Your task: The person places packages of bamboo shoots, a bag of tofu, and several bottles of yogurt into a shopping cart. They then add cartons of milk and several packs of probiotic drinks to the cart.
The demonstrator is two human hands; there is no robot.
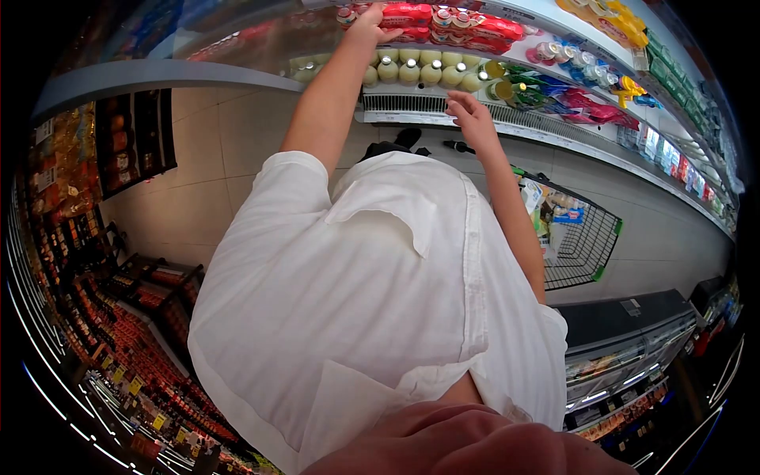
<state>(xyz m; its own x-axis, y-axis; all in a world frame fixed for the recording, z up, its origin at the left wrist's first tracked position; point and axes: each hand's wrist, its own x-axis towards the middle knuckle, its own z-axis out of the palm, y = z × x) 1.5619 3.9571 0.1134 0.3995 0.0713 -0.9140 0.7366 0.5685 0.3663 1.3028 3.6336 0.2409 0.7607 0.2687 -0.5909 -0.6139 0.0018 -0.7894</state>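
Note:
My left hand (370, 30) is stretched up to the top shelf of a refrigerated display, at the left end of a row of red shrink-wrapped packs. Its fingers and thumb are on a red pack of small bottles (407, 14); part of the grip is hidden. Another red pack (475, 28) lies right beside it. My right hand (470, 119) hangs in the air before the lower shelf edge, holding nothing, fingers loosely bent and apart. Below the red packs stand cream-coloured bottles with white caps (408, 73), nearer to my right hand but not touched.
A wire shopping cart (586, 245) with groceries stands to my right on the tiled floor (657, 218). Pouches and small bottles (590, 107) fill the display farther right. A low freezer (625, 317) is behind me on the right; product racks (134, 138) stand to my left.

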